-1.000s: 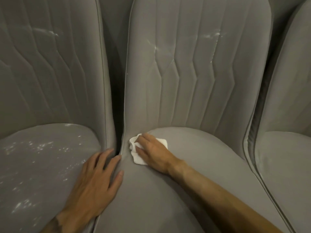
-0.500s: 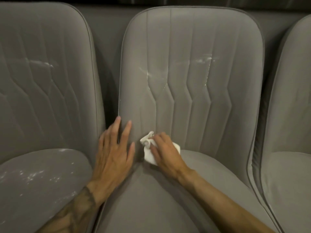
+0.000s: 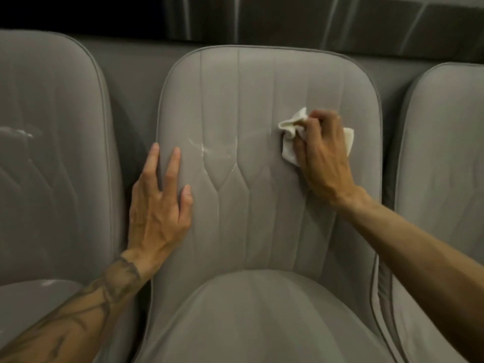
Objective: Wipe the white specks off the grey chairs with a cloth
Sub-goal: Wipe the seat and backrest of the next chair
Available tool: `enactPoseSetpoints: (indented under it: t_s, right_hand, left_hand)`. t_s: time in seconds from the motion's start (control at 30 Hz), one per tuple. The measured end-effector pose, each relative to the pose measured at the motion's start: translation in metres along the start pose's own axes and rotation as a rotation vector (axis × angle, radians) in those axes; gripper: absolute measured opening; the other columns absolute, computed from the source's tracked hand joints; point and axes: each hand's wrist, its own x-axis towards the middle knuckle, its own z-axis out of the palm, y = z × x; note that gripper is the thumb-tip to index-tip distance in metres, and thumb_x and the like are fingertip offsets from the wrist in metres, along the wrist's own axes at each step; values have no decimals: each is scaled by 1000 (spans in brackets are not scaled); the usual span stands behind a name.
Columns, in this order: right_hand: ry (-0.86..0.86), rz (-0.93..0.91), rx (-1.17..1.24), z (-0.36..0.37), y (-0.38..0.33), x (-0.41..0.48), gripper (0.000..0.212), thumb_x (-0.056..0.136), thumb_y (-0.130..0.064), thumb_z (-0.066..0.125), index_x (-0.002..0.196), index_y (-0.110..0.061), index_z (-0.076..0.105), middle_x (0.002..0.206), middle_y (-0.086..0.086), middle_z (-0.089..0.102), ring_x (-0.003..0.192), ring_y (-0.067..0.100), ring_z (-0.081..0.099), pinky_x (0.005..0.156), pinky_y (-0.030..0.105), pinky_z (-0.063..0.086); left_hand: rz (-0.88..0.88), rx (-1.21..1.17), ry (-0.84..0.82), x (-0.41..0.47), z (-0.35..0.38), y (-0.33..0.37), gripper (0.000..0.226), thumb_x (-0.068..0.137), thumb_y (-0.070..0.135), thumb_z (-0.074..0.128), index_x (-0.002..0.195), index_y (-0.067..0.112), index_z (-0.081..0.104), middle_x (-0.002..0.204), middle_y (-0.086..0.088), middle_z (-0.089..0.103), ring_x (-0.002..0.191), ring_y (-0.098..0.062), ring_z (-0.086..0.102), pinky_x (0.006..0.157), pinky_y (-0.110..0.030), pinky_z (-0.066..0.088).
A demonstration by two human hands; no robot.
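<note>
Middle grey chair (image 3: pixel 262 205), white smears (image 3: pixel 203 149) left of centre | right hand (image 3: pixel 323 158) gripping white cloth (image 3: pixel 289 129) on backrest | left hand (image 3: pixel 157 208) flat at left edge | dark wall (image 3: pixel 340 19) behind

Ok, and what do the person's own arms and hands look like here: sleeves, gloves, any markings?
The left hand and the right hand are bare, with no gloves, rings or watch showing. No sleeves are in view. The left forearm carries a dark tattoo of lines and shading running back from the wrist. The right forearm shows no markings.
</note>
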Motion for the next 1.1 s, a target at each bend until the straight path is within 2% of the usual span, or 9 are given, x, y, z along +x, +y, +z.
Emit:
enactPoseSetpoints:
  t_s: [0.23, 0.37, 0.43, 0.53, 0.6, 0.77, 0.97, 1.03, 1.1]
  right_hand:
    - [79, -11, -91, 15, 8, 20, 28, 102, -28, 47, 115, -4, 52, 121, 23, 50, 109, 31, 41, 97, 41, 38]
    - [254, 179, -97, 20, 13, 66, 30, 105, -33, 39, 112, -6, 50, 120, 21, 49, 107, 31, 43, 97, 39, 33]
    - [222, 170, -93, 29, 0, 42, 30, 104, -30, 40, 115, -3, 49, 118, 22, 50, 104, 36, 46, 94, 44, 35]
    - [74, -53, -117, 29, -5, 2, 23, 101, -25, 47, 113, -5, 46, 112, 23, 52, 98, 36, 47, 86, 45, 38]
    - [71, -121, -138, 20, 8, 25, 21, 102, -25, 47, 108, -6, 47, 108, 24, 52, 95, 33, 44, 83, 43, 35]
    - [225, 206, -198, 21, 10, 74, 32, 104, -30, 37, 109, -2, 52, 116, 23, 51, 103, 38, 49, 93, 45, 35]
    - [-41, -120, -84, 19, 0, 2, 19, 97, -19, 51, 102, -2, 55, 110, 23, 51, 96, 37, 49, 85, 47, 41]
    - [21, -129, -139, 17, 12, 31, 19, 99, -21, 50, 103, -2, 54, 109, 24, 52, 95, 37, 48, 83, 46, 38]
    - [141, -11, -161, 17, 17, 60, 20, 100, -24, 46, 105, -5, 51, 112, 22, 50, 97, 33, 44, 85, 41, 35]
  left_hand:
    - [12, -19, 30, -1, 5, -2, 68, 100, 31, 44, 165, 18, 26, 169, -21, 19, 137, -45, 42, 107, -53, 39]
    - [16, -23, 41, 0, 8, -3, 67, 101, 31, 42, 165, 17, 26, 170, -21, 19, 141, -43, 39, 110, -53, 39]
    - [21, -24, 46, 0, 9, -4, 68, 100, 30, 43, 164, 17, 27, 170, -21, 18, 143, -42, 37, 111, -52, 38]
    - [23, -33, 42, -2, 9, -4, 68, 100, 30, 43, 165, 17, 26, 170, -20, 18, 143, -42, 37, 109, -53, 39]
    - [14, -38, 37, -2, 9, -4, 68, 100, 30, 42, 165, 18, 26, 170, -20, 17, 143, -43, 37, 109, -54, 40]
    - [21, -44, 38, -1, 13, -6, 68, 100, 30, 42, 165, 19, 25, 170, -19, 16, 146, -42, 34, 111, -55, 39]
    - [29, -49, 43, -3, 13, -6, 67, 101, 30, 41, 165, 15, 26, 169, -22, 18, 147, -41, 33, 109, -55, 40]
    - [33, -45, 44, -2, 13, -6, 67, 101, 30, 40, 165, 15, 27, 169, -23, 18, 146, -42, 33, 110, -55, 39]
    - [34, -42, 44, -2, 13, -6, 67, 101, 31, 40, 165, 15, 26, 169, -22, 17, 147, -41, 32, 111, -55, 39]
